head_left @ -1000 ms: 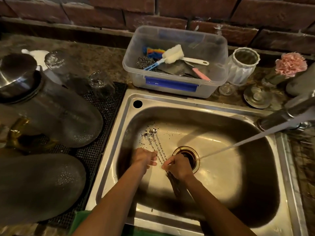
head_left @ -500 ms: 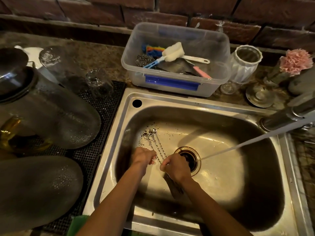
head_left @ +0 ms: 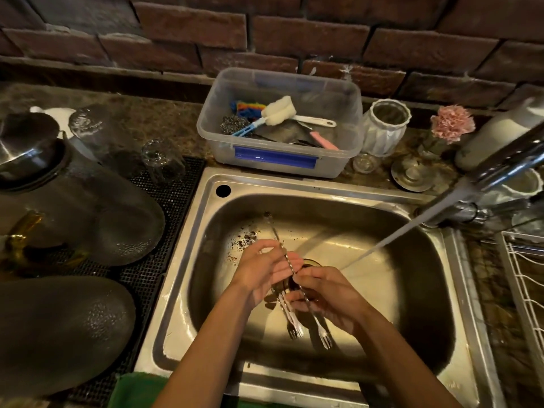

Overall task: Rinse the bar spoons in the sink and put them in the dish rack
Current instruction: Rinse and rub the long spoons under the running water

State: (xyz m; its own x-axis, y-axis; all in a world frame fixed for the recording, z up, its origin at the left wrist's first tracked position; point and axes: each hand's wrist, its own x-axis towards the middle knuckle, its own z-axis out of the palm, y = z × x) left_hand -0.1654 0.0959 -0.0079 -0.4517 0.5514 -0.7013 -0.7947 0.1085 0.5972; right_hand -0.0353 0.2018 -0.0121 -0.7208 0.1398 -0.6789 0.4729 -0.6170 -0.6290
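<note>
Several long twisted-stem bar spoons [head_left: 290,312] with forked tails are lifted above the floor of the steel sink [head_left: 459,278], held between both hands over the drain. My left hand [head_left: 265,269] lies flat along the stems with its fingers spread, and one stem sticks out past it toward the back of the sink. My right hand [head_left: 326,295] grips the stems just below, fork ends pointing toward me. A stream of water [head_left: 391,240] runs from the tap [head_left: 506,163] at the right and lands beside my right hand. The white wire dish rack [head_left: 527,278] shows at the right edge.
Dark specks lie on the sink floor at the back left. A clear plastic tub [head_left: 279,160] with sponges and brushes stands behind the sink, beside a white jar [head_left: 382,131] and a pink flower [head_left: 452,123]. Upturned glasses and dark bowls crowd the black mat [head_left: 164,231] on the left.
The spoons have come up off the sink floor and shifted right toward the stream. My left hand has opened flat along the stems. The camera has moved closer and the rack has come into view.
</note>
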